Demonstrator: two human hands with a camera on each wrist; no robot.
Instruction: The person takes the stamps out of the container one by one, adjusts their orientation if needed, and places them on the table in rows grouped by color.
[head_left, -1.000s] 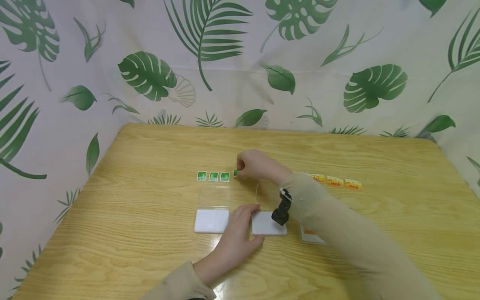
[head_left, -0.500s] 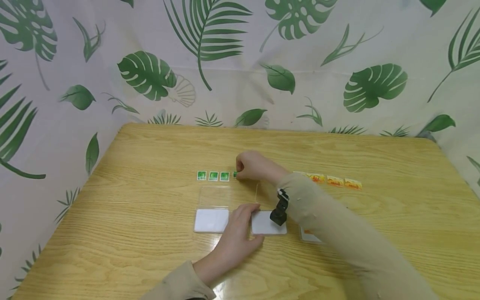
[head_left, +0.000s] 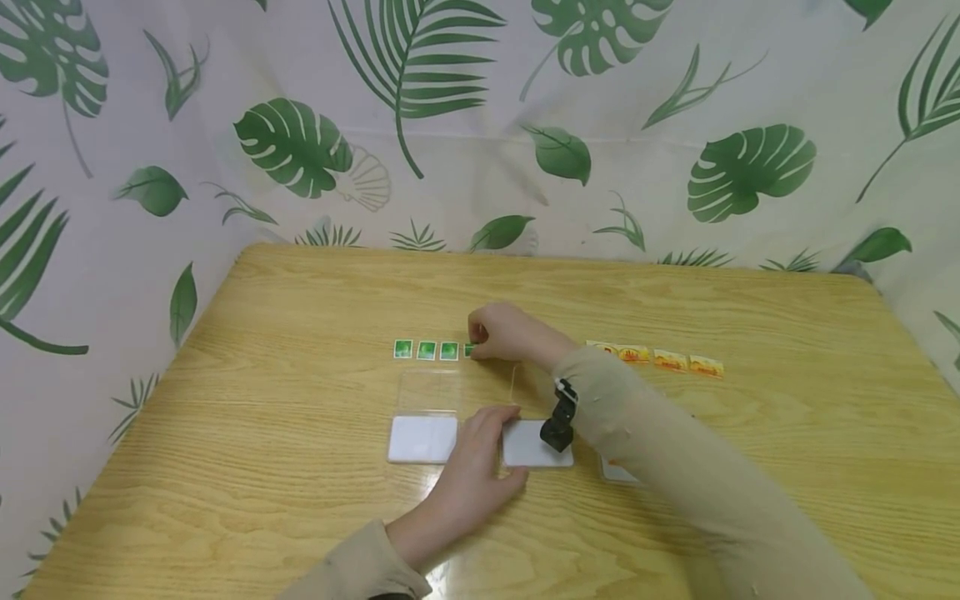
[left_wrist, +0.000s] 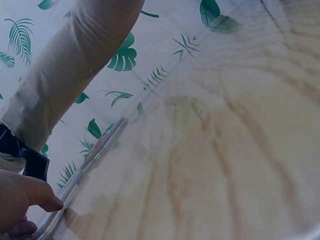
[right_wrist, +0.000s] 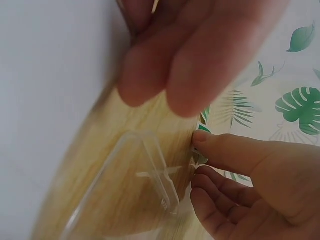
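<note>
From above the near side, the head view looks forward and down across the table (head_left: 262, 517) to the leaf-print backdrop (head_left: 480, 183). The left wrist view, tilted, sits low and close over the tabletop, sharing the right sleeve (left_wrist: 65, 75) with the head view. The right wrist view faces far, rolled sideways, blurred fingers (right_wrist: 205, 70) near its lens; it shares the right hand (right_wrist: 270, 180) with the head view.

I see a wood-grain table (head_left: 225, 450) with rounded back corners; behind it and along its sides runs a pale cloth (head_left: 472, 192) printed with green leaves (head_left: 750, 179), some deeply split.
</note>
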